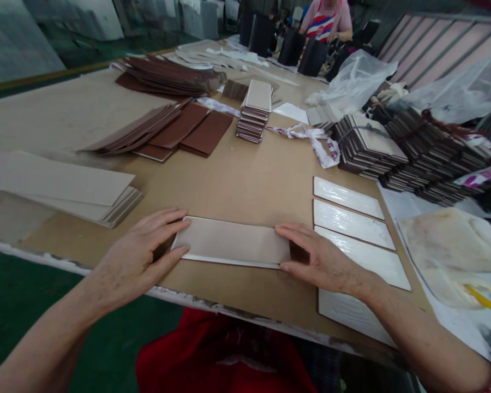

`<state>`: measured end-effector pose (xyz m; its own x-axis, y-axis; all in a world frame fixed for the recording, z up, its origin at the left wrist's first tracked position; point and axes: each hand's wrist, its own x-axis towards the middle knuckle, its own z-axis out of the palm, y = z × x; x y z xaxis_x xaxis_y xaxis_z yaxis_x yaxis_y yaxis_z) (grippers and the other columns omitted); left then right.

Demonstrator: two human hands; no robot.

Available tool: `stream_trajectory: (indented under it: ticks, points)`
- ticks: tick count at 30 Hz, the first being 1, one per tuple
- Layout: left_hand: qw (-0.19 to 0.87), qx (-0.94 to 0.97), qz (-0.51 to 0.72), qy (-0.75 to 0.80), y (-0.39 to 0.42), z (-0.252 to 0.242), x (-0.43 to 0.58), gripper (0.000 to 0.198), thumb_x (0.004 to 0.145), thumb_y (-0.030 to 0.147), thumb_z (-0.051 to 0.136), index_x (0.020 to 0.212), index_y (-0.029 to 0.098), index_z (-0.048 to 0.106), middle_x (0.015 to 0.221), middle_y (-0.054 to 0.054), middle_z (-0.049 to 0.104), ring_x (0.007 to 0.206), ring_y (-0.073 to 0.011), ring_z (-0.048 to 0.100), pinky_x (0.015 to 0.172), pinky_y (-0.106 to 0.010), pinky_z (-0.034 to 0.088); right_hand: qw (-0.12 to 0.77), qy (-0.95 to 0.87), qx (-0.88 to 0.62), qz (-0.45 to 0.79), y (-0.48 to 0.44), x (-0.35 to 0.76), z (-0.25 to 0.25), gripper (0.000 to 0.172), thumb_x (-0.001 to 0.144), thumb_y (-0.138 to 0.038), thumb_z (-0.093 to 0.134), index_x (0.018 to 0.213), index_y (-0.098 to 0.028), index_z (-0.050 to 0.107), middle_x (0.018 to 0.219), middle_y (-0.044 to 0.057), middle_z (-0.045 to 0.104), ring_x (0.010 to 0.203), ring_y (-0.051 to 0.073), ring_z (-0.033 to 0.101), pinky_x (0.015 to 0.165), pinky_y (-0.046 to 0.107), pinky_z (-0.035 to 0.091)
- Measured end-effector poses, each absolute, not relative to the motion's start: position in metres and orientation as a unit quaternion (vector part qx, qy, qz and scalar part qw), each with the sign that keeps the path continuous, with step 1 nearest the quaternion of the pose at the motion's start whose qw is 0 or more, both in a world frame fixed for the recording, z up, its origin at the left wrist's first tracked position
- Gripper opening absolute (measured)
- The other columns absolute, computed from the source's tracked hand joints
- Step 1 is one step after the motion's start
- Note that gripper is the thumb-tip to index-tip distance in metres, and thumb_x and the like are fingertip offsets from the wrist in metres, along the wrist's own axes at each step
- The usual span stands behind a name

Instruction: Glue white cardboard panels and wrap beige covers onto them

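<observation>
A long beige board panel (233, 243) lies flat on the brown tabletop (245, 180) near the front edge. At its left end, my left hand (147, 251) grips the panel's corners between thumb and fingers. My right hand (315, 254) holds the opposite end the same way, thumb on the near edge and fingers on the far edge. Just right of it lie several panels with a glossy white coating (354, 232), in a column partly covered by my right forearm. A stack of beige boards (65, 183) is to the left of my left hand.
Brown sheets (172, 128) lie fanned out at the back left. A small stack of panels (257, 103) stands mid-table, and tied bundles (370, 142) are at the right. A stained cloth or bag (454, 251) sits at far right. A person (325, 24) is across the table.
</observation>
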<state>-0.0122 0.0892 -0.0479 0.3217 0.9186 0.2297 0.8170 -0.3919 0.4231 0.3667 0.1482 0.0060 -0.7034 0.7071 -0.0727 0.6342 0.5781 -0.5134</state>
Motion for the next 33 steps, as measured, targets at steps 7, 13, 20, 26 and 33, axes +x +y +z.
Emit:
stream_trajectory:
  ticks: [7, 13, 20, 26, 33]
  points:
    - [0.116, 0.806, 0.22, 0.538, 0.09, -0.047, -0.011, 0.05, 0.092, 0.048, 0.054, 0.137, 0.026, 0.051, 0.148, -0.007, 0.048, 0.137, -0.0295, 0.043, 0.117, -0.051, 0.034, 0.069, -0.885, -0.373, 0.268, 0.148, 0.369, 0.004, 0.062, 0.086, -0.034, 0.07, 0.143, -0.017, 0.05, 0.148, 0.014, 0.049, 0.138, 0.026, 0.044, 0.114, 0.048, 0.038]
    - [0.119, 0.804, 0.217, 0.54, 0.089, -0.045, -0.011, 0.056, 0.088, 0.052, 0.059, 0.137, 0.027, 0.052, 0.149, -0.006, 0.048, 0.137, -0.0308, 0.043, 0.118, -0.05, 0.033, 0.083, -0.881, -0.374, 0.279, 0.147, 0.372, -0.003, 0.064, 0.086, -0.032, 0.07, 0.145, -0.024, 0.048, 0.15, 0.01, 0.047, 0.139, 0.026, 0.043, 0.114, 0.05, 0.037]
    - [0.115, 0.81, 0.202, 0.539, 0.089, -0.046, -0.011, 0.064, 0.086, 0.057, 0.062, 0.142, 0.03, 0.047, 0.15, -0.006, 0.045, 0.139, -0.0311, 0.041, 0.117, -0.051, 0.032, 0.079, -0.877, -0.379, 0.284, 0.145, 0.37, -0.002, 0.064, 0.085, -0.03, 0.07, 0.145, -0.026, 0.048, 0.151, 0.008, 0.046, 0.14, 0.025, 0.042, 0.115, 0.051, 0.037]
    - [0.113, 0.817, 0.192, 0.532, 0.09, -0.045, -0.012, 0.064, 0.087, 0.055, 0.061, 0.144, 0.029, 0.044, 0.152, -0.007, 0.043, 0.14, -0.031, 0.038, 0.118, -0.05, 0.031, 0.079, -0.876, -0.389, 0.274, 0.142, 0.369, -0.001, 0.063, 0.085, -0.031, 0.07, 0.144, -0.022, 0.05, 0.15, 0.009, 0.047, 0.14, 0.026, 0.043, 0.116, 0.049, 0.037]
    - [0.139, 0.81, 0.182, 0.54, 0.086, -0.032, -0.01, 0.065, 0.092, 0.049, 0.057, 0.147, 0.022, 0.037, 0.152, -0.01, 0.042, 0.142, -0.0274, 0.036, 0.12, -0.046, 0.029, 0.086, -0.878, -0.4, 0.247, 0.137, 0.371, -0.007, 0.06, 0.09, -0.034, 0.062, 0.147, -0.022, 0.046, 0.152, 0.008, 0.045, 0.141, 0.027, 0.04, 0.117, 0.053, 0.034]
